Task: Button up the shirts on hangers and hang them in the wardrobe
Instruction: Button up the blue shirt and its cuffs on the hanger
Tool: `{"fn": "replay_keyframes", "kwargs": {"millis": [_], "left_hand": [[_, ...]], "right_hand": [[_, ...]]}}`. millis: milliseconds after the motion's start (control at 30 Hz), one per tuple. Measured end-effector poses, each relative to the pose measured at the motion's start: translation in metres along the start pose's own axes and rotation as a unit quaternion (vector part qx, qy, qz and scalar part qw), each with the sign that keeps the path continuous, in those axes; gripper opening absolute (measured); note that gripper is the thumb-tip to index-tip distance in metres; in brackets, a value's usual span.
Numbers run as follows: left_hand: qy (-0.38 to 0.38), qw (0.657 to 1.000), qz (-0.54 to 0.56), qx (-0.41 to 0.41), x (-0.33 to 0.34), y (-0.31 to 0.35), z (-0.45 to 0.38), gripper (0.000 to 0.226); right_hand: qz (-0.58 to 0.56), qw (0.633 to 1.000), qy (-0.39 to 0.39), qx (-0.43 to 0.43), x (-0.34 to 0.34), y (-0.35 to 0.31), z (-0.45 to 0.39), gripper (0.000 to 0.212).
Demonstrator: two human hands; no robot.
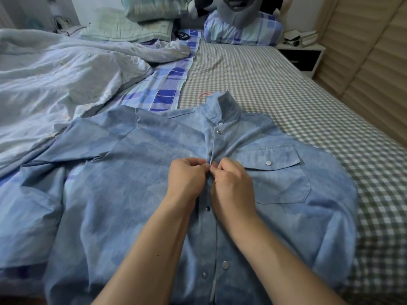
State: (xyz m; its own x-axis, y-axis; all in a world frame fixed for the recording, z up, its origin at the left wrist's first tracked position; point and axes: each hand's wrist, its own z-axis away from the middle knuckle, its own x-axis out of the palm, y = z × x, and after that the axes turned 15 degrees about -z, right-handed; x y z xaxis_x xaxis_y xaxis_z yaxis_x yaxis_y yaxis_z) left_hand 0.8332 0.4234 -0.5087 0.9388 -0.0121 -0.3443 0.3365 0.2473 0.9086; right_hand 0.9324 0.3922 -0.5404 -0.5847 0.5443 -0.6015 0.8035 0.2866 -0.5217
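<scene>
Left hand (187, 177) and right hand (231, 183) meet at the centre front of a light blue denim shirt (132, 183), fingers curled, each pinching one edge of the placket (209, 150) at chest height. Knuckles of the two hands nearly touch; the snap between the fingertips is hidden.

Shirt lies face up, spread flat on the bed, collar (226, 106) standing and pointing away from the person. Fabric is soft, washed and mottled, with creases across the sleeves. Two metal snaps below the collar (219, 128) appear fastened. Below the hands the front is open: a dark snap socket (208, 208) shows on one edge, and a round silver snap cap (225, 264) and a second socket (204, 275) lie lower down. One chest pocket (279, 179) with a pointed flap carries a silver snap (268, 163).

A thin pink hanger hook (203, 94) protrudes beside the collar; the rest of the hanger is covered by cloth.

Bed is covered on the right by a grey-and-white gingham sheet (286, 84), slightly wrinkled. A blue plaid sheet (167, 86) runs down the middle. A crumpled pale blue quilt (55, 73) is heaped on the left. Pillows (242, 31) and a plush toy (235, 7) sit at the head. A white-and-black nightstand (301, 56) holds books. Slatted beige wardrobe doors (374, 62) stand along the right.
</scene>
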Motion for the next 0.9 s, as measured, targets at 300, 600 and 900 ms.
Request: {"fn": "replay_keyframes", "kwargs": {"millis": [300, 600, 900], "left_hand": [[-0.006, 0.980, -0.174, 0.093, 0.013, 0.004, 0.006, 0.034], [-0.017, 0.889, -0.390, 0.240, 0.010, -0.018, 0.014, 0.055], [-0.042, 0.899, -0.350, 0.259, 0.000, -0.023, 0.008, 0.038]], "right_hand": [[-0.025, 0.970, -0.231, 0.065, -0.039, -0.002, -0.016, 0.019], [0.106, 0.950, -0.270, 0.114, -0.117, 0.098, -0.044, 0.020], [-0.139, 0.917, -0.248, 0.281, -0.122, 0.105, -0.066, 0.011]]}}
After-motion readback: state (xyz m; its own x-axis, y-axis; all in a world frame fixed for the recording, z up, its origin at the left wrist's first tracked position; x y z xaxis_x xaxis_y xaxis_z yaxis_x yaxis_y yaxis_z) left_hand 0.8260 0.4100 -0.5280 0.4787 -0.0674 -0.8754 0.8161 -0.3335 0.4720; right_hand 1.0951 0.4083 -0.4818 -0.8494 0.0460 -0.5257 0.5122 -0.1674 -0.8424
